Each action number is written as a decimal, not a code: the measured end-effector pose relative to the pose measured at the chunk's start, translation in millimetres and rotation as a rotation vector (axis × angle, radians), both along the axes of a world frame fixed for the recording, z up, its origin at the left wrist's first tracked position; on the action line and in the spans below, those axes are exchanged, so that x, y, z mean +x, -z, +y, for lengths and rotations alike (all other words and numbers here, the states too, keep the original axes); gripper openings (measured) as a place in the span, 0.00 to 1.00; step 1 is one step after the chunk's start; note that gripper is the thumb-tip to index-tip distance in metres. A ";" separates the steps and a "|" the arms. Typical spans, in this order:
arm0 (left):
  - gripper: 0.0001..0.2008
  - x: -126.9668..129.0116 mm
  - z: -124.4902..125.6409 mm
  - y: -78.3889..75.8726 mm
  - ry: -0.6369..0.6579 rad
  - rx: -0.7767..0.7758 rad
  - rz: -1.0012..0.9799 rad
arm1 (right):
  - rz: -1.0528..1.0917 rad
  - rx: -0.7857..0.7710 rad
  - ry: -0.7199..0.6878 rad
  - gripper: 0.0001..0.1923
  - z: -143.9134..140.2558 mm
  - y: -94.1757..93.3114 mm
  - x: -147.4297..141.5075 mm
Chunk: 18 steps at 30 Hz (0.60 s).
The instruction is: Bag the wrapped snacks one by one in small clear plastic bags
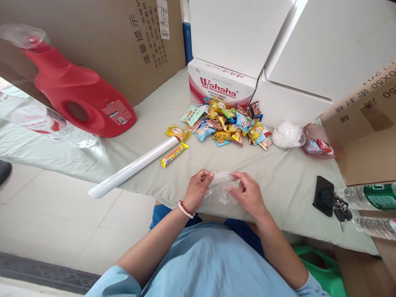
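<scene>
A thin clear plastic bag (222, 187) hangs low over the front edge of the cloth-covered surface. The fingers of my left hand (198, 189) are pinched on its left side. My right hand (250, 194) is at the bag's right side with thumb and fingers apart; whether it touches the film is hard to see. Beyond my hands lies a pile of small wrapped snacks (230, 123) in mixed colours. A yellow snack bar (174, 155) and a yellow packet (177, 133) lie left of the pile, near a white roll (136, 167).
A red jug (83, 97) and a clear bottle (46, 123) are at the left. Behind the snacks stands a Wahaha carton (221, 84). A bunched white plastic bag (287, 135), a pinkish transparent bowl (320, 142), a phone (324, 196) and keys (342, 208) sit at the right.
</scene>
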State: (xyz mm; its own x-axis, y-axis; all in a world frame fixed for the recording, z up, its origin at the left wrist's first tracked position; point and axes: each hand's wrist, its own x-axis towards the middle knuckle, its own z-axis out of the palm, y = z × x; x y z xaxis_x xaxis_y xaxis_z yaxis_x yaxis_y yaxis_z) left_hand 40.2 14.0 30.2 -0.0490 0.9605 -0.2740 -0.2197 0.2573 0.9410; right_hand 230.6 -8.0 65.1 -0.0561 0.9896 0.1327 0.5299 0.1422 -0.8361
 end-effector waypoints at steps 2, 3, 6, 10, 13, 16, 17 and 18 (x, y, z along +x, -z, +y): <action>0.22 1.3 -0.2 -0.1 -0.006 0.020 0.013 | -0.013 -0.043 -0.075 0.12 0.0 5.4 -12.0; 0.22 0.4 0.3 0.1 -0.023 0.025 0.020 | 0.010 -0.050 -0.064 0.10 1.1 8.8 -14.0; 0.20 -9.8 4.8 2.8 -0.126 0.034 0.036 | 0.206 -0.080 0.097 0.12 5.8 17.2 1.0; 0.20 -31.3 16.2 10.0 -0.222 0.048 0.084 | 0.470 -0.090 0.318 0.15 5.4 18.0 50.3; 0.19 -37.0 23.5 10.0 -0.223 0.076 0.127 | 0.469 -0.071 0.401 0.15 -3.3 11.8 71.8; 0.17 -23.9 22.6 -0.9 -0.148 0.112 0.174 | 0.358 -0.130 0.312 0.16 -9.9 3.8 55.3; 0.17 -16.1 20.1 -6.4 -0.093 0.130 0.188 | 0.340 -0.173 0.231 0.17 -9.2 1.7 42.3; 0.17 -7.8 16.9 -12.1 -0.025 0.153 0.195 | 0.338 -0.212 0.151 0.17 -6.8 0.3 27.4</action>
